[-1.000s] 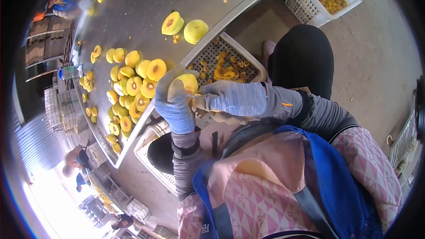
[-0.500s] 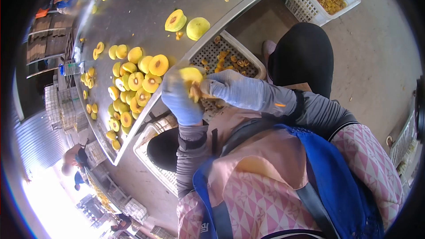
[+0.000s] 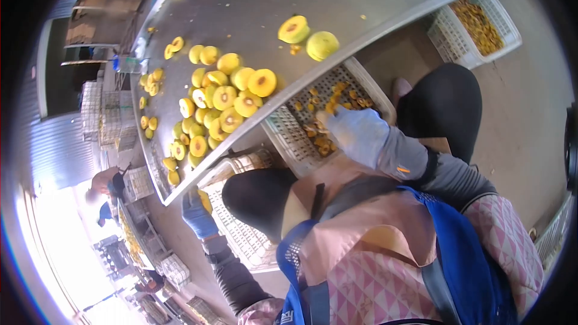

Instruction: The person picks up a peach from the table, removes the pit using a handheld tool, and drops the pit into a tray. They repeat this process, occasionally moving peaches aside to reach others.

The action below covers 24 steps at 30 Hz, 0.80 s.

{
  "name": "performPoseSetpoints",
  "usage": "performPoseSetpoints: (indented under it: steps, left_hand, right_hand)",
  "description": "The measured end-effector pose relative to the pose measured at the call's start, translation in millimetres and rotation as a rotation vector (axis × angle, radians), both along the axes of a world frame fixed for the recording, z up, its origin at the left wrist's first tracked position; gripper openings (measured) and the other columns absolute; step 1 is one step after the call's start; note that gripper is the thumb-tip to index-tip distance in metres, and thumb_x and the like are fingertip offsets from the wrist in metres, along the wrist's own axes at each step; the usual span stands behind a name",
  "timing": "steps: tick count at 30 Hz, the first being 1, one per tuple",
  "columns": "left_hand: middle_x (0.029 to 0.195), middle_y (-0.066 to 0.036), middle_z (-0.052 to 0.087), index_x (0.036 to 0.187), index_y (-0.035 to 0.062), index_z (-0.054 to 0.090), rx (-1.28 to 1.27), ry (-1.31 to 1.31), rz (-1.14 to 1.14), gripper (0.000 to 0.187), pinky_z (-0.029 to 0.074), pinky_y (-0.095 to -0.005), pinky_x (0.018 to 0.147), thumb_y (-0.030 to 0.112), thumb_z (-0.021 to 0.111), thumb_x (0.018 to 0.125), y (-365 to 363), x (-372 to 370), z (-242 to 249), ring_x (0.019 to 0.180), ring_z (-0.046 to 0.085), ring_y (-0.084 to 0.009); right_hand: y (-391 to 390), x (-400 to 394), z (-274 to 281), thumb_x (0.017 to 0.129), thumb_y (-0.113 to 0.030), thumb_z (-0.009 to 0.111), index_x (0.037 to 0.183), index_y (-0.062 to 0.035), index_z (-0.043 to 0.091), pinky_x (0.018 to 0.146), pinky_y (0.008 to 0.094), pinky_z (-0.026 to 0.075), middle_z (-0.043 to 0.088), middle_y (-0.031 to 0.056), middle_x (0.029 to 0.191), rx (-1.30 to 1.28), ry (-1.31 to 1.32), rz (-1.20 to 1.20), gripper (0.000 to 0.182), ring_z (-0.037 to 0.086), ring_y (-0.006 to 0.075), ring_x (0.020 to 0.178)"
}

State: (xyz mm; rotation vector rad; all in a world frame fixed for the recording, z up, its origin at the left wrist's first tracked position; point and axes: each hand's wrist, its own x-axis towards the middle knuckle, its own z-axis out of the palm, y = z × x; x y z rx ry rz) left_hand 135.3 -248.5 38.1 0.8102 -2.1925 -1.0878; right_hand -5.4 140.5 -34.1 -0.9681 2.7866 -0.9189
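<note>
My left hand (image 3: 200, 213), in a pale blue glove, is closed around a yellow fruit piece (image 3: 206, 201) beside the table corner, above a white crate (image 3: 241, 229). My right hand (image 3: 360, 135), gloved too, reaches over a perforated crate (image 3: 289, 138) that holds brown-orange pits and scraps. Its fingers are bent together, and what they grip cannot be made out. On the metal table (image 3: 241, 18) lies a pile of halved yellow fruit (image 3: 223, 97). Farther right on it sit a cut half (image 3: 293, 29) and a greenish-yellow fruit (image 3: 323, 45).
Another white crate (image 3: 512, 33) full of orange scraps stands at the upper right. The table's raised metal edge (image 3: 373, 37) runs diagonally between the fruit and my body. People and stacked crates (image 3: 114, 114) show at the left.
My hands have moved apart. The left one has gone down and left with the fruit piece, beyond the table corner; the right one is now over the pit crate. The view has shifted.
</note>
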Motion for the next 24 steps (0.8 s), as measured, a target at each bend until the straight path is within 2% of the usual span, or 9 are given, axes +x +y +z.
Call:
performPoseSetpoints:
  steps: [2, 4, 6, 10, 12, 14, 16, 20, 24]
  left_hand:
    - [0.096, -0.013, 0.066, 0.108, 0.0038, 0.066, -0.533, -1.102, 0.089, 0.042, 0.049, -0.0338, 0.077, 0.042, 0.057, 0.092, -28, 10, 6, 0.086, 0.062, -0.0229]
    - [0.102, -0.014, 0.066, 0.113, 0.0065, 0.065, -0.558, -1.06, 0.048, 0.036, 0.048, -0.0371, 0.084, 0.034, 0.063, 0.09, -36, -4, 8, 0.095, 0.062, -0.0248]
    - [0.11, -0.015, 0.064, 0.118, 0.0065, 0.063, -0.447, -0.584, -0.061, 0.039, 0.046, -0.0367, 0.089, 0.031, 0.067, 0.087, -33, -53, 13, 0.104, 0.06, -0.025]
    - [0.126, -0.017, 0.056, 0.129, 0.0063, 0.055, -0.41, -0.303, -0.237, 0.048, 0.042, -0.0359, 0.099, 0.026, 0.065, 0.086, -66, -193, -5, 0.114, 0.055, -0.0278]
    - [0.134, -0.018, 0.051, 0.134, 0.0071, 0.051, -0.564, -0.278, -0.354, 0.053, 0.038, -0.0383, 0.104, 0.027, 0.063, 0.086, -75, -265, -19, 0.124, 0.048, -0.0323]
    - [0.138, -0.02, 0.047, 0.136, 0.0079, 0.048, -0.599, -0.454, -0.313, 0.057, 0.034, -0.0397, 0.108, 0.031, 0.062, 0.085, -99, -337, -49, 0.129, 0.042, -0.0355]
    - [0.135, -0.021, 0.049, 0.135, 0.0096, 0.05, -0.769, -0.299, -0.431, 0.059, 0.035, -0.0405, 0.107, 0.034, 0.063, 0.083, -143, -402, -108, 0.127, 0.045, -0.0363]
    - [0.131, -0.02, 0.053, 0.128, 0.0123, 0.056, -0.503, -0.611, -0.302, 0.055, 0.039, -0.04, 0.104, 0.039, 0.065, 0.081, -94, -443, -101, 0.122, 0.049, -0.0352]
    - [0.122, -0.019, 0.057, 0.115, 0.0161, 0.063, -0.634, -0.77, -0.605, 0.048, 0.045, -0.0387, 0.097, 0.038, 0.072, 0.074, -55, -425, -96, 0.113, 0.056, -0.0333]
  right_hand:
    - [-4, -1, 0, 0.083, -0.014, 0.056, 0.098, -0.0052, 0.058, 0.057, 0.0415, 0.053, 0.062, 0.0125, 0.075, -0.009, 0.013, 0.02, 0.017, 0.066, 0.0309, 0.07]
    - [-8, -4, -1, 0.084, -0.013, 0.055, 0.097, -0.006, 0.058, 0.055, 0.0413, 0.052, 0.063, 0.0131, 0.076, 0.049, -0.006, 0.076, 0.015, 0.066, 0.0307, 0.069]
    - [-12, -7, 8, 0.084, -0.012, 0.053, 0.095, -0.0059, 0.057, 0.056, 0.0424, 0.053, 0.063, 0.0136, 0.076, 0.044, -0.06, 0.063, 0.013, 0.066, 0.0317, 0.068]
    - [-13, -17, 12, 0.083, -0.015, 0.055, 0.095, -0.0052, 0.057, 0.06, 0.0443, 0.053, 0.064, 0.0147, 0.08, -0.011, -0.13, 0.078, 0.015, 0.066, 0.0337, 0.069]
    - [-11, -24, 18, 0.084, -0.019, 0.058, 0.096, -0.006, 0.057, 0.06, 0.044, 0.053, 0.065, 0.015, 0.082, -0.032, -0.19, 0.11, 0.018, 0.065, 0.0339, 0.071]
    - [-12, -29, 21, 0.085, -0.023, 0.06, 0.096, -0.0061, 0.057, 0.061, 0.0432, 0.053, 0.064, 0.0148, 0.083, 0.013, -0.224, 0.102, 0.021, 0.065, 0.0338, 0.073]
    - [-12, -36, 22, 0.086, -0.026, 0.061, 0.098, -0.0052, 0.057, 0.061, 0.0429, 0.053, 0.064, 0.0149, 0.084, 0.02, -0.284, 0.096, 0.024, 0.065, 0.034, 0.074]
    - [-13, -44, 26, 0.086, -0.026, 0.061, 0.1, -0.0042, 0.057, 0.061, 0.0431, 0.053, 0.063, 0.015, 0.083, -0.024, -0.278, 0.071, 0.026, 0.065, 0.0341, 0.074]
    - [-17, -41, 29, 0.086, -0.026, 0.061, 0.101, -0.0039, 0.057, 0.061, 0.0435, 0.053, 0.063, 0.0159, 0.086, -0.073, -0.276, 0.102, 0.027, 0.065, 0.0341, 0.076]
